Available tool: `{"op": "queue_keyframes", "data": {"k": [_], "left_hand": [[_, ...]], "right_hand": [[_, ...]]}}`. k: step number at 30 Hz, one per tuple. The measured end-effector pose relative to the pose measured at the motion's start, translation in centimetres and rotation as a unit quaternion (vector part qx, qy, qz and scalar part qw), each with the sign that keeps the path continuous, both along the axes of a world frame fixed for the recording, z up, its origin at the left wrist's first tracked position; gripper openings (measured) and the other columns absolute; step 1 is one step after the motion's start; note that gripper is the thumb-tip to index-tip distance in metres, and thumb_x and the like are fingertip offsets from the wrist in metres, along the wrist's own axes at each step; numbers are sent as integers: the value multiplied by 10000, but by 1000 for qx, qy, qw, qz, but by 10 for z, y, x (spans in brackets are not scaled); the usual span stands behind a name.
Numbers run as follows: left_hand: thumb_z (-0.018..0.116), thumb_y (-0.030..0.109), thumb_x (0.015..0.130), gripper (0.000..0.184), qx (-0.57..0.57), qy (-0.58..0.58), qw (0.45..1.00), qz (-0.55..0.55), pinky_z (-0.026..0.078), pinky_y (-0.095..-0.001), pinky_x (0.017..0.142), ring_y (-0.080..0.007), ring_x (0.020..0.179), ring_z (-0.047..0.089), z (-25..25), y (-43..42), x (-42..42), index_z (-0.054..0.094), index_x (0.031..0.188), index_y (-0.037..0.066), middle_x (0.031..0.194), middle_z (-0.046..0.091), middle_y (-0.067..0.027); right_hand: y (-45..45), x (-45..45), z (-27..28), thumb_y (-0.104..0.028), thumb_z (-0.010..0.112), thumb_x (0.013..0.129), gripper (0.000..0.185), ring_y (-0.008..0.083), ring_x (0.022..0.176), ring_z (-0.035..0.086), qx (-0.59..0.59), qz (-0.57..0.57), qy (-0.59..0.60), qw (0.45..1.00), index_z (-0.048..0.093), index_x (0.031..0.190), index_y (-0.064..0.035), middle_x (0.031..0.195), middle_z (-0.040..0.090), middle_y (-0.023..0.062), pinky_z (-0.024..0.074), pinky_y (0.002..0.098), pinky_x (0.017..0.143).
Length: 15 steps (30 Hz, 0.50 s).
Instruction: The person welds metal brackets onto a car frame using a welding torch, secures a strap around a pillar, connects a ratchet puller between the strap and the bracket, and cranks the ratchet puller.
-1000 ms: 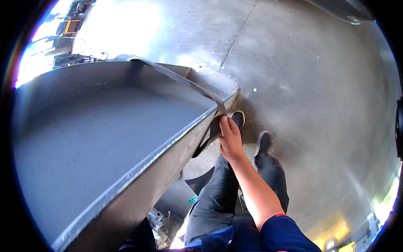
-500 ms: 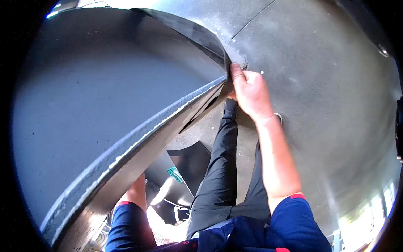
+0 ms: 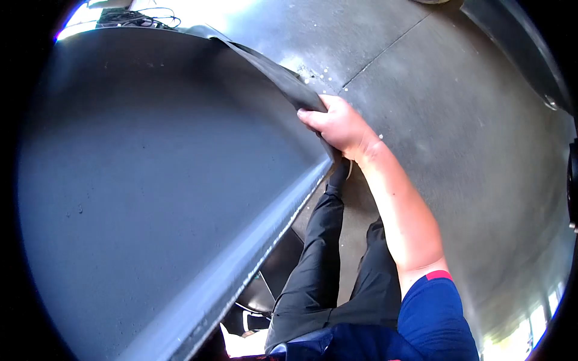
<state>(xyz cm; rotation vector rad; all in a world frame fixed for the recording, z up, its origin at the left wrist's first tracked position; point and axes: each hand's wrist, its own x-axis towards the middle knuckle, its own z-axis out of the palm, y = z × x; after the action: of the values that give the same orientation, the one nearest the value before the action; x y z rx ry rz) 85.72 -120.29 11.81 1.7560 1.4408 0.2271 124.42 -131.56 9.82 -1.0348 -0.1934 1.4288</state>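
A large dark grey panel [image 3: 144, 174] with a rough, pale-edged rim fills the left half of the head view. Along its far right side runs a thin, flexible-looking dark flap [image 3: 274, 75]. My right hand [image 3: 340, 126] is closed around this flap close to the panel's corner, its thumb lying over the inner side. My left hand and arm are out of sight, with the panel covering the area where the arm was. What kind of part the panel is, I cannot tell.
Below is a grey concrete floor [image 3: 457, 150] with a joint line and small white specks. Tangled black cables [image 3: 141, 19] lie at the top left. A dark curved object [image 3: 521, 51] stands at the upper right. Dark pieces [image 3: 280, 265] show beside my legs.
The panel has tilted, showing more of its broad face and covering my left arm. My right hand has moved slightly down, and its thumb now lies across the flap's inner side.
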Motion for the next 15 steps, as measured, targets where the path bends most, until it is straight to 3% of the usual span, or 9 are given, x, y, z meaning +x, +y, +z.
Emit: {"op": "queue_keyframes", "data": {"k": [2, 3, 7, 8, 11, 12, 14, 15], "left_hand": [[630, 329, 1001, 433, -1, 2, 1000, 1, 469, -404, 1033, -262, 1206, 532, 1, -3, 2, 541, 1344, 80, 1324, 550, -124], [632, 330, 1000, 439, -1, 2, 1000, 4, 468, -404, 1036, -263, 1212, 530, 3, -6, 1, 540, 1349, 79, 1331, 549, -126], [639, 336, 997, 464, 1, -2, 1000, 7, 462, -404, 1049, -268, 1238, 526, 4, -16, 2, 538, 1368, 76, 1358, 546, -132], [641, 337, 997, 470, 1, -2, 1000, 6, 461, -404, 1052, -269, 1244, 525, 5, -17, 3, 537, 1373, 75, 1364, 545, -134], [647, 342, 995, 489, 13, -3, 1000, 3, 457, -404, 1061, -273, 1263, 522, 2, -23, 5, 535, 1387, 72, 1385, 543, -139], [649, 343, 994, 495, 17, -4, 1000, 4, 455, -404, 1064, -274, 1270, 520, -1, -23, 5, 535, 1391, 71, 1391, 542, -141], [652, 346, 993, 507, 19, 0, 1000, 8, 453, -404, 1070, -276, 1282, 518, -3, -26, 6, 533, 1401, 70, 1405, 541, -144], [654, 347, 992, 513, 23, -4, 1000, 7, 451, -405, 1074, -277, 1289, 517, -7, -25, 9, 533, 1406, 69, 1411, 540, -145]], "right_hand": [[4, 4, 4, -145, 648, 955, 315, 159, 862, 659, -37, 10, -48, 998, 653, 1171, 84, 965, 697, 93, 538, 322, 768], [9, 4, 3, -166, 644, 952, 200, 93, 733, 551, -42, -8, -54, 998, 657, 1048, 9, 851, 629, 11, 462, 279, 663], [58, 16, 7, -193, 606, 914, 201, 124, 703, 555, -32, -5, -167, 985, 679, 929, -7, 766, 616, 21, 461, 314, 656], [91, 21, -17, -177, 619, 884, 197, 144, 696, 570, -43, 3, -170, 985, 684, 902, 9, 759, 629, 34, 468, 332, 648], [148, 28, -20, -148, 657, 819, 209, 204, 679, 619, -56, 111, -281, 952, 690, 844, 57, 739, 652, 95, 508, 400, 619], [151, 25, -15, -216, 704, 855, 243, 201, 714, 648, -90, 92, -245, 961, 697, 833, 26, 760, 669, 102, 542, 373, 672], [134, 24, -18, -344, 747, 900, 341, 187, 744, 664, -33, 104, -128, 986, 726, 931, -5, 815, 690, 100, 565, 354, 724], [115, 20, -22, -344, 747, 900, 341, 187, 744, 664, -43, 115, -127, 984, 726, 931, -5, 815, 690, 100, 565, 354, 724]]}}
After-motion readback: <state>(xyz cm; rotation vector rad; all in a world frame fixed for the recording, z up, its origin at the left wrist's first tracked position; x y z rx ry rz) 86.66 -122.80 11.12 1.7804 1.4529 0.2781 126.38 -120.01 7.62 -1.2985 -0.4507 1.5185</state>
